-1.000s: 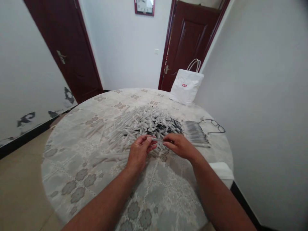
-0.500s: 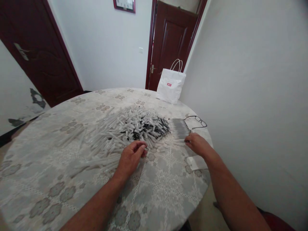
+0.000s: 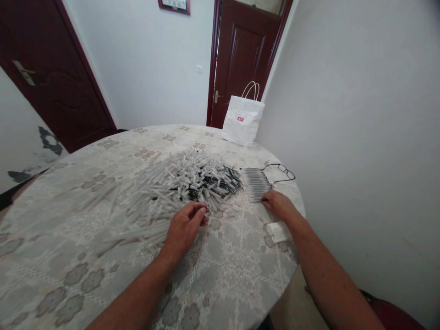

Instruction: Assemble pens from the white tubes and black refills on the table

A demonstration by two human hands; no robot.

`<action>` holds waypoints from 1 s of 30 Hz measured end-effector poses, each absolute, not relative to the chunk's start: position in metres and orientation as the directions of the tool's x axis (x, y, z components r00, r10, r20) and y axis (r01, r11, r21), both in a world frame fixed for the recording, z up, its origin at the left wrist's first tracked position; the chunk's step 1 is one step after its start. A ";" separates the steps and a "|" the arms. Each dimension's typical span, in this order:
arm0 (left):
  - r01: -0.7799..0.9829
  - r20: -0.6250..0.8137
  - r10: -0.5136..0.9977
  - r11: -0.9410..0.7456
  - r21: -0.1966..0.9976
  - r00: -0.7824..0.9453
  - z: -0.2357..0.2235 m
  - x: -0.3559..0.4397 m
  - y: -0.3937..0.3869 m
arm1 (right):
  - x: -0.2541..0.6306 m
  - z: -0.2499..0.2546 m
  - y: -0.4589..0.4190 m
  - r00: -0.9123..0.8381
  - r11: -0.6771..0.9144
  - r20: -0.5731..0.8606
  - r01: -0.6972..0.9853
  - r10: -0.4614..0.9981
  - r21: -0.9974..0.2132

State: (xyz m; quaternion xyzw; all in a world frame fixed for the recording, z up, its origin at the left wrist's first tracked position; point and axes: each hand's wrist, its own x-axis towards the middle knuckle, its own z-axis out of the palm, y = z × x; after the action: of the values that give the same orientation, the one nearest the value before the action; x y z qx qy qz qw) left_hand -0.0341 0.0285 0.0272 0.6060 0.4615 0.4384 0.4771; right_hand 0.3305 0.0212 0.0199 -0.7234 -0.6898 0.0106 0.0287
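A heap of whitish translucent tubes and caps (image 3: 165,183) lies on the table, with thin black pieces (image 3: 223,181) mixed in at its right. By the near edge of this heap is my left hand (image 3: 187,224), fingers curled and thumb against them; whatever they hold, if anything, is hidden. To the right, slim clear sticks that look like pens (image 3: 256,183) lie side by side in a neat row, their dark ends pointing right. My right hand (image 3: 277,203) is at the near end of that row, its fingertips pinched on the end of the nearest pen.
Black-framed glasses (image 3: 283,172) rest beyond the row near the table's right edge. A folded white paper or cloth (image 3: 278,232) lies under my right forearm. At the back stands a white paper bag (image 3: 243,121). A patterned cloth covers the round table (image 3: 233,270).
My right hand has moved slightly left, with the nearest pen now close against the row. My left hand stays almost where it was. The whole view has shifted a little.
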 end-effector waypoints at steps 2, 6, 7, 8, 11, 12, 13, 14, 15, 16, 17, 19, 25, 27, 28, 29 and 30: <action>0.126 0.095 0.980 -0.118 0.985 0.174 0.030 -0.034 0.028 | 0.332 0.019 0.023 0.051 -0.050 0.017 0.998 0.999 -0.030; 0.110 0.107 0.981 -0.126 0.986 0.162 0.030 -0.036 0.028 | 0.332 0.019 0.023 0.079 -0.079 0.008 0.997 0.997 0.016; 0.113 0.110 0.981 -0.129 0.985 0.161 0.030 -0.037 0.029 | 0.331 0.019 0.023 0.091 -0.091 0.007 0.996 0.996 0.023; 0.122 0.114 0.981 -0.134 0.984 0.159 0.030 -0.038 0.029 | 0.330 0.020 0.022 0.105 -0.105 0.006 0.994 0.994 0.033; 0.152 0.127 0.984 -0.145 0.978 0.121 0.030 -0.040 0.031 | 0.324 0.025 0.019 0.123 -0.124 0.019 0.991 0.992 0.049; 0.156 0.130 0.986 -0.146 0.977 0.106 0.031 -0.041 0.031 | 0.320 0.028 0.019 0.113 -0.114 0.036 0.992 0.993 0.044; 0.156 0.133 0.987 -0.146 0.977 0.093 0.032 -0.042 0.031 | 0.315 0.032 0.019 0.094 -0.096 0.055 0.995 0.994 0.035; 0.154 0.135 0.987 -0.147 0.977 0.081 0.032 -0.043 0.032 | 0.309 0.036 0.019 0.070 -0.072 0.076 0.997 0.995 0.024; 0.154 0.138 0.988 -0.148 0.977 0.070 0.033 -0.043 0.032 | 0.301 0.041 0.021 0.044 -0.045 0.093 0.999 0.995 0.012; 0.152 0.141 0.988 -0.149 0.977 0.062 0.033 -0.043 0.032 | 0.291 0.045 0.022 0.017 -0.018 0.106 1.000 0.994 0.000; 0.149 0.144 0.988 -0.150 0.977 0.054 0.033 -0.043 0.032 | 0.280 0.049 0.025 -0.010 0.011 0.117 1.000 0.993 -0.013; 0.129 0.147 0.988 -0.151 0.980 0.037 0.033 -0.043 0.031 | 0.255 0.054 0.031 -0.056 0.064 0.134 0.997 0.989 -0.053; 0.071 0.150 0.988 -0.151 0.986 0.021 0.031 -0.043 0.032 | 0.187 0.040 0.051 -0.091 0.105 0.176 0.992 0.980 -0.075; 0.055 0.161 0.987 -0.161 0.985 0.013 0.031 -0.043 0.033 | 0.173 0.030 0.052 -0.091 0.114 0.232 0.990 0.968 -0.088; 0.044 0.165 0.986 -0.165 0.985 0.010 0.032 -0.044 0.033 | 0.168 0.025 0.052 -0.095 0.124 0.257 0.988 0.962 -0.097; 0.036 0.167 0.986 -0.167 0.985 0.007 0.032 -0.044 0.033 | 0.164 0.020 0.052 -0.100 0.133 0.272 0.986 0.957 -0.104; 0.027 0.165 0.986 -0.165 0.986 0.007 0.032 -0.044 0.033 | 0.161 0.016 0.052 -0.105 0.139 0.277 0.984 0.955 -0.109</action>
State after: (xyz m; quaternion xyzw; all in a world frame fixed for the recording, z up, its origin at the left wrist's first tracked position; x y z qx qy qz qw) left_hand -0.0438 0.0331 0.0319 0.5479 0.4625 0.5313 0.4512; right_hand 0.1614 0.0518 0.0162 -0.6539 -0.7414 -0.0514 0.1417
